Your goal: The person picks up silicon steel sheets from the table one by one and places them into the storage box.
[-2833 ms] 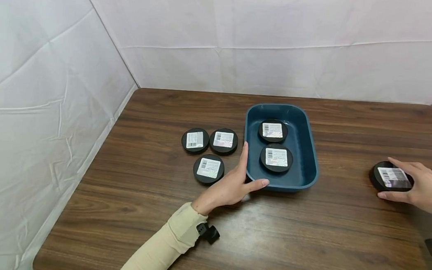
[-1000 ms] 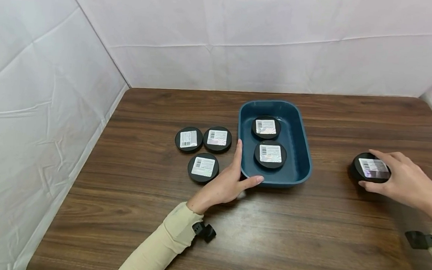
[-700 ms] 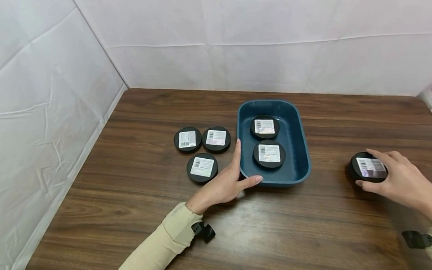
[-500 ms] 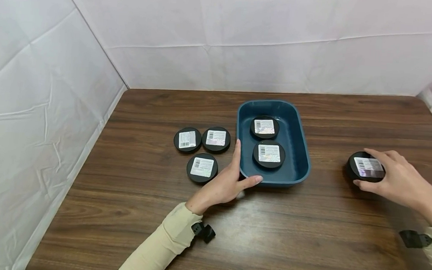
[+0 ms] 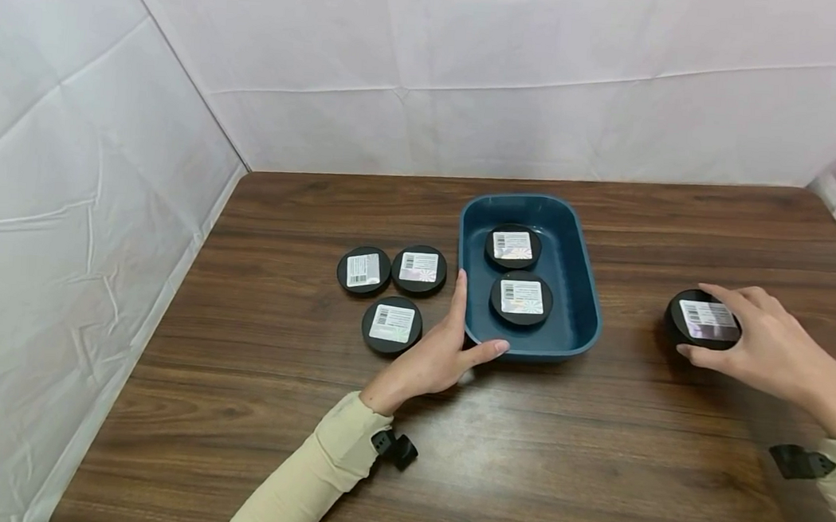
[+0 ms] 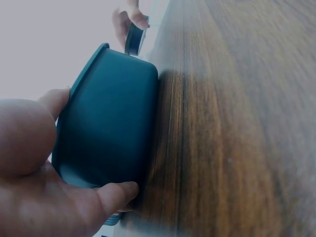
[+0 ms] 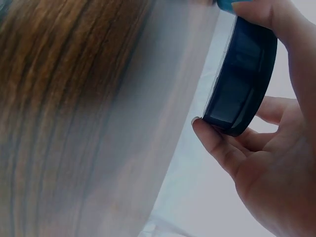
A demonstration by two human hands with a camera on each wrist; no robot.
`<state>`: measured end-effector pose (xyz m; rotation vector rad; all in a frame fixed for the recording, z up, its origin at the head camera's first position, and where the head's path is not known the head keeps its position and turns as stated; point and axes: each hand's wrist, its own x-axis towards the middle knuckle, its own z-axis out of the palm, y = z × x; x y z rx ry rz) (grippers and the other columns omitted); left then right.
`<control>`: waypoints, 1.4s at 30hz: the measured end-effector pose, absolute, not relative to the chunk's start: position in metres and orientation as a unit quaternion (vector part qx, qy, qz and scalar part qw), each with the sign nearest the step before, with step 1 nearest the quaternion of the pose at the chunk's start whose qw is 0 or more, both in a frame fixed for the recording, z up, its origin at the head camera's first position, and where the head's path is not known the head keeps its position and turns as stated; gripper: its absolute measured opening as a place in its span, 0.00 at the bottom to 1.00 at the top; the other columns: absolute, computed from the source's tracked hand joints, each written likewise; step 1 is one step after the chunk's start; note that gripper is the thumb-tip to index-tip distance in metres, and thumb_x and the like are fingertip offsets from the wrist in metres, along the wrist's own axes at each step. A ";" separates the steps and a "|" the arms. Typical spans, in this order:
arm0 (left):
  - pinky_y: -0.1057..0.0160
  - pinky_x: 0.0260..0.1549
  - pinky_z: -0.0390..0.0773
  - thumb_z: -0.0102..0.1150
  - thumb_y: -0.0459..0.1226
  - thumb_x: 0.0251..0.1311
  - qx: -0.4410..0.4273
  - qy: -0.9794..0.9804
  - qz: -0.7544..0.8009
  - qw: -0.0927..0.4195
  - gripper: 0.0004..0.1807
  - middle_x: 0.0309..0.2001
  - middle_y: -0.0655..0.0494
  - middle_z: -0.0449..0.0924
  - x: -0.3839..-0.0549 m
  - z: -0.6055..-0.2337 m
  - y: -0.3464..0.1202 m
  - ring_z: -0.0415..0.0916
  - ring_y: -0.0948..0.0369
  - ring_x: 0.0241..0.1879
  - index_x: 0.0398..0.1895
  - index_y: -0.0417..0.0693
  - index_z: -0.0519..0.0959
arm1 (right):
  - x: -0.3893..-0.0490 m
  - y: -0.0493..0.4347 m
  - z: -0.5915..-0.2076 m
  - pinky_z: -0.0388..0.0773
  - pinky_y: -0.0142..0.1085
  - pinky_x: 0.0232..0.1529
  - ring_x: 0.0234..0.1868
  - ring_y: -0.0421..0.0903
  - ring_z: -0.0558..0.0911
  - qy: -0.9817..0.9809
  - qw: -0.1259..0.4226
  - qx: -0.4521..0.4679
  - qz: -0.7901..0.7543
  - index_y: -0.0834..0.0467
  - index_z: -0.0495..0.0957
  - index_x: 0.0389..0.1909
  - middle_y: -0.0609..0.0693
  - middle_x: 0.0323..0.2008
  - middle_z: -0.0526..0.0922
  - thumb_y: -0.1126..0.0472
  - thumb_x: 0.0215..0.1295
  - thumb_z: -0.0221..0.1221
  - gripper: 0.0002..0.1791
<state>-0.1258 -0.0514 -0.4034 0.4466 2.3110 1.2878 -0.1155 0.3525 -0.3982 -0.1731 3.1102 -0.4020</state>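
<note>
My right hand grips a black disc-shaped case by its side, thumb in front and fingers behind. The white barcode label on it faces up, and it is held close over the table, well right of the tray. My left hand touches the near-left corner of a dark teal plastic tray. Its thumb lies across the front rim and its index finger extends straight along the left side. Inside the tray rest two similar cases, a far one and a near one, labels up.
Left of the tray, three more labelled black cases lie on the table: a left one, a right one and a front one. White fabric hangs behind the brown wooden table and on its left.
My right hand has shifted left with the black case in its grip. The left hand stays at the tray's corner. The head view has turned slightly right; the other cases keep their places.
</note>
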 end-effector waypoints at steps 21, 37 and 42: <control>0.51 0.76 0.54 0.56 0.57 0.69 0.158 0.842 0.464 0.227 0.59 0.82 0.56 0.30 -0.127 -0.402 -0.054 0.44 0.57 0.80 0.76 0.67 0.14 | -0.123 0.340 -0.389 0.69 0.65 0.45 0.53 0.71 0.69 0.985 -0.008 -0.073 -0.154 0.64 0.65 0.69 0.74 0.55 0.69 0.47 0.48 0.76 0.51; 0.50 0.77 0.53 0.55 0.57 0.69 0.159 0.842 0.461 0.232 0.59 0.82 0.56 0.30 -0.126 -0.404 -0.052 0.43 0.57 0.80 0.75 0.68 0.14 | -0.124 0.324 -0.380 0.70 0.64 0.46 0.53 0.70 0.71 0.982 -0.031 -0.080 -0.170 0.62 0.67 0.68 0.72 0.54 0.71 0.47 0.46 0.76 0.49; 0.51 0.77 0.53 0.55 0.57 0.69 0.163 0.840 0.464 0.230 0.59 0.82 0.56 0.29 -0.125 -0.402 -0.052 0.42 0.57 0.80 0.76 0.67 0.14 | -0.126 0.318 -0.377 0.70 0.64 0.46 0.53 0.69 0.71 0.982 -0.031 -0.081 -0.170 0.62 0.68 0.68 0.71 0.53 0.71 0.47 0.47 0.76 0.49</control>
